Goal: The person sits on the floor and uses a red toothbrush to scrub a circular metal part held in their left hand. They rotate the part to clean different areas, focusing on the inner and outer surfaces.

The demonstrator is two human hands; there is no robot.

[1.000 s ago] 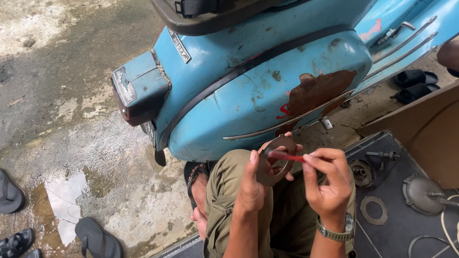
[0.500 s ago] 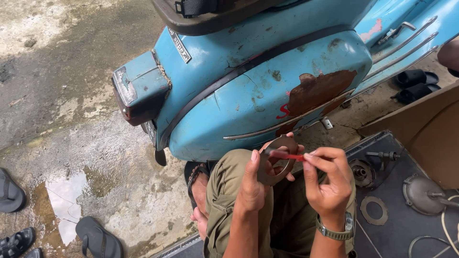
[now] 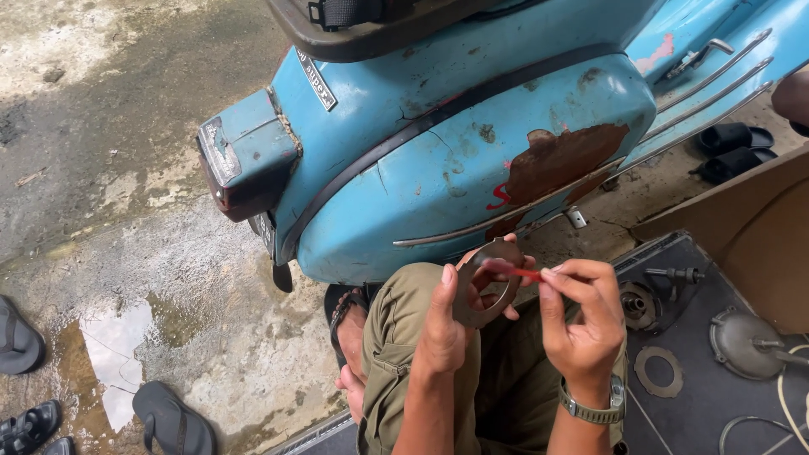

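My left hand [image 3: 451, 324] holds a flat, dark metal ring plate [image 3: 487, 282] upright by its edge, above my knee in olive trousers [image 3: 396, 337]. My right hand [image 3: 581, 316], with a green wristwatch [image 3: 594, 410], pinches a thin red tool [image 3: 511, 270] whose tip rests on the ring's face. Both hands are close together just below the side panel of an old light-blue scooter [image 3: 455, 160] with a rusty patch.
A black mat [image 3: 699, 396] at right carries a flat ring, a round hub part, a domed metal cover and a bolt. A brown cardboard box [image 3: 758, 227] stands beyond it. Sandals lie on wet concrete with a puddle [image 3: 109, 345] at left.
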